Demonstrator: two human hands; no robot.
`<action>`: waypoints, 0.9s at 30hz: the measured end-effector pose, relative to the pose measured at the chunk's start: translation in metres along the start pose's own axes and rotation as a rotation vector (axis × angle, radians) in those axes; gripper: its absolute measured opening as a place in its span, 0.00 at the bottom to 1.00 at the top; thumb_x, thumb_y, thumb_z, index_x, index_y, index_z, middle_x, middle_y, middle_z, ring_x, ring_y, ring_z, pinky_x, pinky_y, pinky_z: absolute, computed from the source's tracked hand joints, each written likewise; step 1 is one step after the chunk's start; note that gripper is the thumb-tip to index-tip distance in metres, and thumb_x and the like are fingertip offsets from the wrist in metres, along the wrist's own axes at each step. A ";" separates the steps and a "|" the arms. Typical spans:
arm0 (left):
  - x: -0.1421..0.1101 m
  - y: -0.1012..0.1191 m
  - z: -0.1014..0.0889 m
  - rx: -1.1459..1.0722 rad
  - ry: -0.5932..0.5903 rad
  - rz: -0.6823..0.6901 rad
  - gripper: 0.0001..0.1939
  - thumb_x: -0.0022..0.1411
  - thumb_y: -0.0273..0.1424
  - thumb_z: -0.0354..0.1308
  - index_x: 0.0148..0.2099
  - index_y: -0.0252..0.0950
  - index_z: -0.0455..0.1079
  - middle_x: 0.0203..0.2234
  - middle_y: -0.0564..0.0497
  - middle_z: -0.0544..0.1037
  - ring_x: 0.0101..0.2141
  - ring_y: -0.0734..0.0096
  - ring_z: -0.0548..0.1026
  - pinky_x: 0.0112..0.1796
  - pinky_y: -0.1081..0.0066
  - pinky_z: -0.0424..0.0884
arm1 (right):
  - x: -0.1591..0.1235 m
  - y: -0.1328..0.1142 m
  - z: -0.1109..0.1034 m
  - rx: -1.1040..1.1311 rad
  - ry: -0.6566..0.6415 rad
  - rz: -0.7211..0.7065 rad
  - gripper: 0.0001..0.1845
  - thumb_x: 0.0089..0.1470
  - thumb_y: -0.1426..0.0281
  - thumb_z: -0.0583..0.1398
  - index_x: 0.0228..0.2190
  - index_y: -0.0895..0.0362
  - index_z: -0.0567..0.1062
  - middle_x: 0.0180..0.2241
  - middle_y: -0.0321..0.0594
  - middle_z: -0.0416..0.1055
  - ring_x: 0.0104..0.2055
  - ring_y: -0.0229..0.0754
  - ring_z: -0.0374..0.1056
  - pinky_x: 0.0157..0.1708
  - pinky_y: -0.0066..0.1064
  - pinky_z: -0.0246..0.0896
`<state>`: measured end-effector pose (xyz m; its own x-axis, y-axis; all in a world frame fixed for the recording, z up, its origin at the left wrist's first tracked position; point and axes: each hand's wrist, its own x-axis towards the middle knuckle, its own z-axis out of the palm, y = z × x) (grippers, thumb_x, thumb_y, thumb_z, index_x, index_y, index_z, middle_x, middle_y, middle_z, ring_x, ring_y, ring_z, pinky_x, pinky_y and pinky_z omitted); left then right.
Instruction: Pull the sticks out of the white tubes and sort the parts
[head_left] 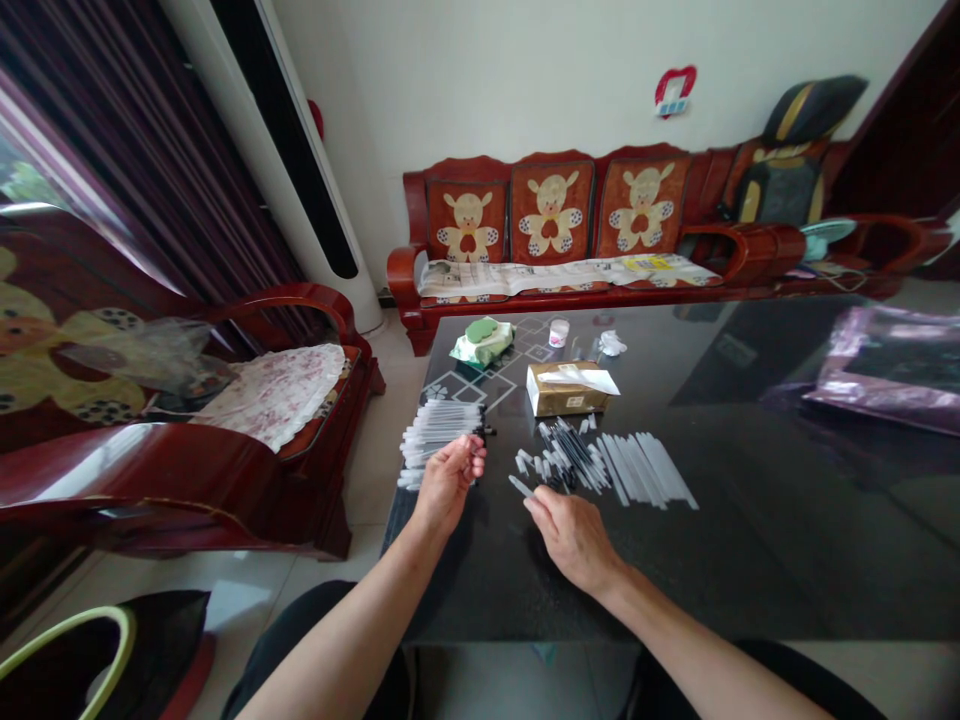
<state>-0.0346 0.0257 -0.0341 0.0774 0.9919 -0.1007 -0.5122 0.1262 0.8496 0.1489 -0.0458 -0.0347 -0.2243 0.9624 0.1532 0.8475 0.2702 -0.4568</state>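
My right hand (566, 530) is closed around a pale, translucent pen piece (520, 487), whose narrow end sticks out toward the upper left. My left hand (452, 475) has its fingers curled and pinched together; whatever may be in them is hidden. It hovers at the edge of a stack of clear pens (442, 420) with black ends, laid side by side. Beyond my right hand lie a heap of black pen refills (576, 452), several small whitish caps (531, 463) and a row of clear pen barrels (646, 470).
On the dark glossy table (750, 560) stand a tissue box (570, 392), a green wipes pack (484, 343), a small white cup (559, 333) and crumpled white tissue (611, 344). A purple plastic package (885, 370) lies at the right. Wooden seats stand behind and left.
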 end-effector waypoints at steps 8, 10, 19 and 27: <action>-0.014 -0.015 0.005 0.103 -0.156 -0.108 0.16 0.55 0.37 0.62 0.40 0.29 0.72 0.24 0.50 0.73 0.21 0.81 0.68 0.23 0.80 0.66 | 0.019 0.026 -0.017 -0.028 0.087 0.148 0.17 0.61 0.63 0.45 0.30 0.55 0.69 0.23 0.38 0.71 0.27 0.40 0.68 0.28 0.28 0.50; -0.015 -0.017 0.005 0.117 -0.166 -0.118 0.16 0.55 0.37 0.62 0.40 0.29 0.72 0.25 0.50 0.73 0.21 0.80 0.69 0.22 0.79 0.66 | 0.024 0.048 -0.032 -0.142 0.104 0.242 0.15 0.59 0.64 0.48 0.31 0.55 0.72 0.25 0.40 0.73 0.29 0.42 0.69 0.28 0.29 0.51; -0.016 -0.027 0.004 0.172 -0.198 -0.135 0.18 0.55 0.39 0.62 0.42 0.30 0.70 0.24 0.50 0.74 0.21 0.79 0.70 0.23 0.78 0.67 | 0.038 0.132 -0.064 -0.498 -0.047 0.686 0.16 0.55 0.65 0.52 0.33 0.60 0.78 0.37 0.55 0.75 0.38 0.51 0.72 0.32 0.33 0.59; -0.017 -0.025 0.005 0.208 -0.189 -0.169 0.20 0.55 0.42 0.60 0.42 0.30 0.68 0.26 0.47 0.76 0.23 0.76 0.73 0.26 0.75 0.70 | 0.042 0.113 -0.055 -0.555 0.112 0.491 0.17 0.57 0.65 0.51 0.35 0.61 0.76 0.32 0.53 0.75 0.34 0.48 0.72 0.30 0.31 0.57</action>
<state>-0.0189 0.0054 -0.0515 0.3136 0.9346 -0.1679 -0.2945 0.2638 0.9185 0.2613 0.0232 -0.0318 0.2677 0.9522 0.1472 0.9623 -0.2719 0.0087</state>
